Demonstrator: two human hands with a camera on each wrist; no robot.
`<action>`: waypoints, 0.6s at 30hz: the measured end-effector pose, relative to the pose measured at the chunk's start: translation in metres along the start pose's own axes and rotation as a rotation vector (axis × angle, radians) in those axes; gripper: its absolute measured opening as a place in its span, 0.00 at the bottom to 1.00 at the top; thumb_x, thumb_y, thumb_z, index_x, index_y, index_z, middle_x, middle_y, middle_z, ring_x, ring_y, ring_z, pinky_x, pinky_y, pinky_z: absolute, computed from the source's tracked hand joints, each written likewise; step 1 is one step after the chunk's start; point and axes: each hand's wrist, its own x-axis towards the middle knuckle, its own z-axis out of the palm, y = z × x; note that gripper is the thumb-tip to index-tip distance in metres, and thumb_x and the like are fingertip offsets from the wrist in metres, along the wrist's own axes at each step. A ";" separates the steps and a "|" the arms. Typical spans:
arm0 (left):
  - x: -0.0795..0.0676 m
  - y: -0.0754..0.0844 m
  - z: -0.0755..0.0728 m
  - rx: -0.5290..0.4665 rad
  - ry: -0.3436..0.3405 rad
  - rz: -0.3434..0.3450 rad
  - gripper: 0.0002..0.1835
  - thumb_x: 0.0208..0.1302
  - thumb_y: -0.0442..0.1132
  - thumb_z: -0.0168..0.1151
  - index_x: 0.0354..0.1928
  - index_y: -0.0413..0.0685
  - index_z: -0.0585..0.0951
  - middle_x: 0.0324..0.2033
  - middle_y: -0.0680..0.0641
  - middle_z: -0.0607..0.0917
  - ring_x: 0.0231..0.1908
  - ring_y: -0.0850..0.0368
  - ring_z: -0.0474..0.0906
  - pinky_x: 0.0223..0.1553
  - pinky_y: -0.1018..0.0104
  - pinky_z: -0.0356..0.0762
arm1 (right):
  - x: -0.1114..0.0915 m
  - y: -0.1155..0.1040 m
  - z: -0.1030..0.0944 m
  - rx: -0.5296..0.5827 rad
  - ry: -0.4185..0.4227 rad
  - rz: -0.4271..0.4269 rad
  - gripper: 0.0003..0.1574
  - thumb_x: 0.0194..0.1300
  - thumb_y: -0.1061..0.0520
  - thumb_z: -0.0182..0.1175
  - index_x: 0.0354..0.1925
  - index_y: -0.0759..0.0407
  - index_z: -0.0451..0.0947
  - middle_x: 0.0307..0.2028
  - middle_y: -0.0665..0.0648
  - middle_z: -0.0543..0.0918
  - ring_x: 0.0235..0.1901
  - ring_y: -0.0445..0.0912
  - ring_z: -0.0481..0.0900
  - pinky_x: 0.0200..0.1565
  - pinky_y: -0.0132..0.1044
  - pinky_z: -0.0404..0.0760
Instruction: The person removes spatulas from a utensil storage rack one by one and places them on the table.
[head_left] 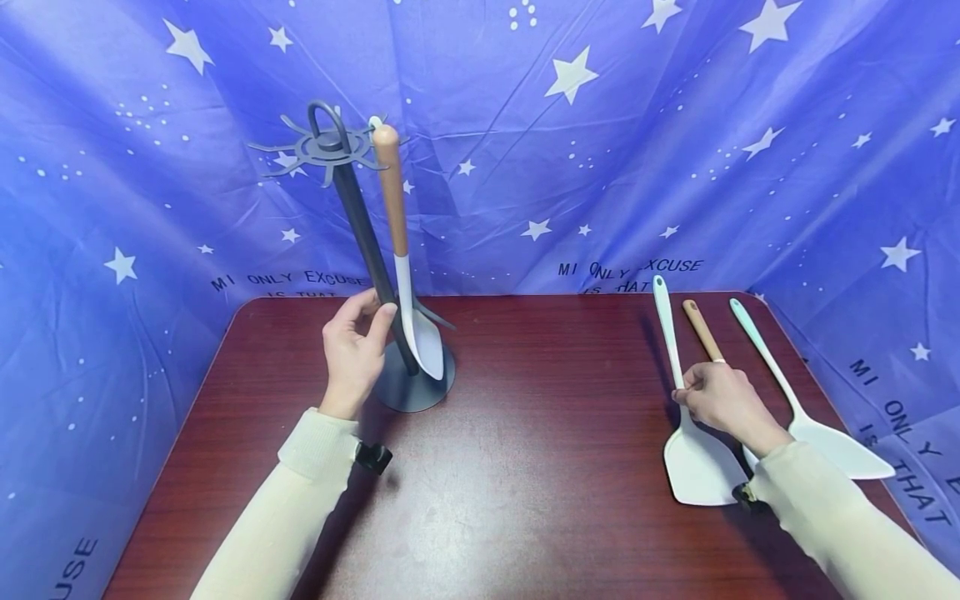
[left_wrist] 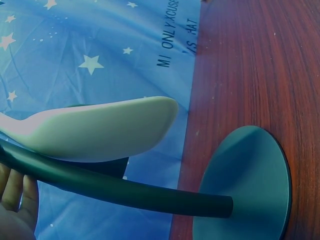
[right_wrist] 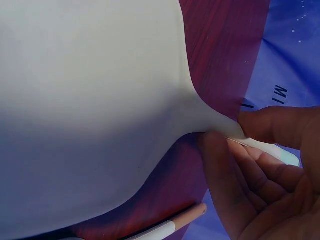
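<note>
My left hand holds the pole of a dark grey utensil stand, thumb on one side and fingers on the other. Hung from the stand's hooked top is a white spatula with a wooden handle; its pale blade hangs beside the pole in the left wrist view. Part of a dark blade shows behind it. Over at the right, my right hand pinches a broad white turner at the neck. The thumb and fingertips meet around that neck in the right wrist view.
Beside the turner lies a wooden-handled utensil, its lower part hidden under my right hand and arm. Further right is a white turner with a mint handle, near the table's right edge. A blue star-patterned cloth surrounds the reddish-brown table.
</note>
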 end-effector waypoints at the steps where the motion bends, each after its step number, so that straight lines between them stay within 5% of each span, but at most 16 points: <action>1: 0.000 0.000 0.000 0.002 0.000 0.000 0.09 0.58 0.22 0.62 0.41 0.23 0.80 0.29 0.29 0.82 0.28 0.61 0.79 0.29 0.75 0.80 | 0.001 0.001 0.000 0.002 -0.006 -0.001 0.12 0.57 0.58 0.65 0.20 0.58 0.75 0.14 0.47 0.75 0.19 0.45 0.72 0.23 0.36 0.67; 18: 0.000 0.002 0.000 0.012 -0.001 -0.008 0.10 0.58 0.23 0.63 0.42 0.24 0.80 0.30 0.30 0.82 0.28 0.57 0.80 0.29 0.71 0.82 | 0.019 0.011 0.006 0.008 -0.127 0.030 0.19 0.56 0.60 0.64 0.14 0.56 0.69 0.12 0.50 0.75 0.17 0.44 0.75 0.21 0.36 0.71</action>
